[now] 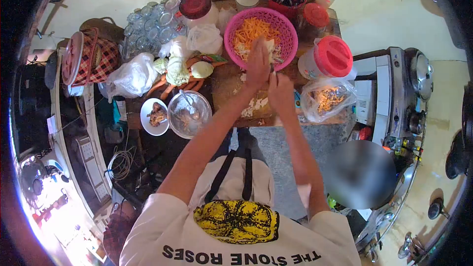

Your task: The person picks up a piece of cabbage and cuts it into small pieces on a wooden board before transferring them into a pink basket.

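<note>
My left hand (258, 66) reaches over the near rim of a pink plastic basket (294, 44), its fingers stretched out and held together. Inside the basket are orange shreds, which look like carrot (253, 28), with pale chopped pieces beside them. Just right of my left hand, my right hand (281, 90) is closed around a narrow dark thing, apparently a knife (272, 68). Most of that knife is hidden by my hands. Below them, pale chopped bits (254, 107) lie on a wooden board (226, 90).
A glass bowl (209, 124) with a spoon and a white bowl (163, 130) of brown food stand at left, near carrots and cabbages (176, 75). A bag of orange shreds (329, 99) and a red-lidded container (334, 56) are at right. Glasses (152, 22) fill the back left.
</note>
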Available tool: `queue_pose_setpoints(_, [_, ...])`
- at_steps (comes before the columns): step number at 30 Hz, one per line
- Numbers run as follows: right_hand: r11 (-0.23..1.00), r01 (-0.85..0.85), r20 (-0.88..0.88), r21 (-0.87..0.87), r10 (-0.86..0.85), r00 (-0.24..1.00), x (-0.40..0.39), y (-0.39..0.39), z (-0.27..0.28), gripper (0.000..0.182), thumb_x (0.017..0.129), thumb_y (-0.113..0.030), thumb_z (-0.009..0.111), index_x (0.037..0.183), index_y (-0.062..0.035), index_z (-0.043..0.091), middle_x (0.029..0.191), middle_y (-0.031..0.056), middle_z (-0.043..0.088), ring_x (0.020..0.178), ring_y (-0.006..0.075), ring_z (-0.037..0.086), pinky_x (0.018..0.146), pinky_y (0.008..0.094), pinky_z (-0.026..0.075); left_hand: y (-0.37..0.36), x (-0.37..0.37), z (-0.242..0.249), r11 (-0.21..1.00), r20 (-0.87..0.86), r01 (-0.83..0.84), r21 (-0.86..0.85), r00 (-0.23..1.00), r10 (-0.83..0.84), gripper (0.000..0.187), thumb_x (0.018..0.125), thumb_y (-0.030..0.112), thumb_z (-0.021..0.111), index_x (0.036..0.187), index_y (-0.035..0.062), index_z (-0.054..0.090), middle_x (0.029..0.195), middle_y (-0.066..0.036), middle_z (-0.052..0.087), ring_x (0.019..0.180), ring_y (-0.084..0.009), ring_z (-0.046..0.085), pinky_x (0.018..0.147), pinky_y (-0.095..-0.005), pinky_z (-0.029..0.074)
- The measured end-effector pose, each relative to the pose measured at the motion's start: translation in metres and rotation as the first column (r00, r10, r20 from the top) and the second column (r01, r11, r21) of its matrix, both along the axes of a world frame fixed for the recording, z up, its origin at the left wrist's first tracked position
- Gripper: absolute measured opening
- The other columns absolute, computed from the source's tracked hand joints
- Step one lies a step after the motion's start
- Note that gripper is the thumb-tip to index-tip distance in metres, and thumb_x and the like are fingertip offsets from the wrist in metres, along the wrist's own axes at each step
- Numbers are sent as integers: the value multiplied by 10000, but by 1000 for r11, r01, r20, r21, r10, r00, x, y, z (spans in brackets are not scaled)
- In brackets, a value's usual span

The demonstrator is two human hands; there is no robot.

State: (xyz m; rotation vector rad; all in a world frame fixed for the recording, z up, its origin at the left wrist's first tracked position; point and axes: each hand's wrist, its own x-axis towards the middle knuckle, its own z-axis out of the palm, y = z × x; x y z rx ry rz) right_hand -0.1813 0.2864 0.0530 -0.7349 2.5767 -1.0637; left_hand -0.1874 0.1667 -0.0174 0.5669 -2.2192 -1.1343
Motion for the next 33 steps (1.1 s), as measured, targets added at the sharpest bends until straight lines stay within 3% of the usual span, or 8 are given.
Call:
queue_pose_setpoints(2, [983, 20, 3, 183, -21, 1000, -28, -15, 7, 247, 905, -149, 478, 851, 40, 626, 816, 268, 636, 806, 450, 624, 705, 527, 499, -21, -34, -54, 983, 76, 136, -120, 989, -128, 488, 1000, 253, 342, 1342, -92, 391, 1371, -290, 407, 1288, -407, 383, 1100, -428, 286])
queue_pose_setpoints(8, [893, -63, -68, 446, 104, 992, -63, -16, -19, 220, 859, -132, 516, 831, 32, 661, 817, 251, 663, 798, 412, 663, 733, 490, 540, -50, -29, -38, 961, 145, 179, 208, 967, -212, 472, 1000, 330, 338, 1277, -16, 502, 1152, -247, 573, 1097, -355, 549, 949, -419, 411])
queue_pose_setpoints(11, [887, -82, -151, 455, 167, 974, -67, -5, -23, 240, 879, -172, 511, 870, 21, 652, 811, 243, 661, 772, 429, 651, 694, 504, 530, -60, -14, -32, 970, 229, 1, 243, 972, -58, 374, 987, 261, 395, 1186, -9, 562, 973, -183, 624, 919, -306, 609, 822, -392, 461])
queue_pose_setpoints(16, [992, 77, -108, 101, -66, 992, -29, 27, -2, 322, 930, -264, 478, 970, 25, 613, 833, 278, 635, 806, 472, 608, 705, 537, 473, -14, 41, -20, 959, -199, -67, 274, 972, 125, 146, 897, 74, 509, 994, -4, 584, 867, -141, 623, 787, -277, 608, 716, -382, 466])
queue_pose_setpoints(18, [998, 62, 89, 6, -62, 994, -11, 56, -28, 355, 932, -292, 490, 936, 37, 624, 819, 275, 632, 825, 457, 608, 734, 504, 467, 14, 80, 24, 906, 232, -134, 402, 972, 41, 176, 832, 13, 513, 996, 18, 578, 947, -157, 622, 868, -315, 603, 771, -402, 461])
queue_pose_setpoints(22, [983, -27, 516, 180, -71, 853, 31, 97, -22, 379, 930, -298, 512, 842, 52, 629, 830, 241, 638, 797, 398, 611, 716, 460, 456, 37, 122, -32, 985, 203, -85, 148, 978, 53, 277, 784, -21, 487, 1051, 14, 555, 1054, -190, 593, 1024, -370, 556, 893, -447, 422])
queue_pose_setpoints(27, [994, -55, 323, 94, 22, 946, 59, 124, -80, 340, 935, -262, 499, 859, 51, 608, 791, 263, 619, 761, 435, 592, 670, 488, 445, 30, 134, -52, 992, 182, -114, -48, 976, 121, 398, 798, 6, 478, 1193, -34, 506, 1284, -217, 489, 1228, -387, 440, 1031, -458, 344])
queue_pose_setpoints(33, [992, -39, 271, 117, 6, 963, 51, 113, -74, 335, 939, -259, 487, 899, 58, 589, 872, 308, 603, 818, 486, 572, 701, 540, 433, 9, 113, -70, 969, 251, 183, -164, 958, -138, 493, 852, 58, 467, 1324, -74, 413, 1409, -219, 379, 1325, -366, 351, 1094, -439, 300])
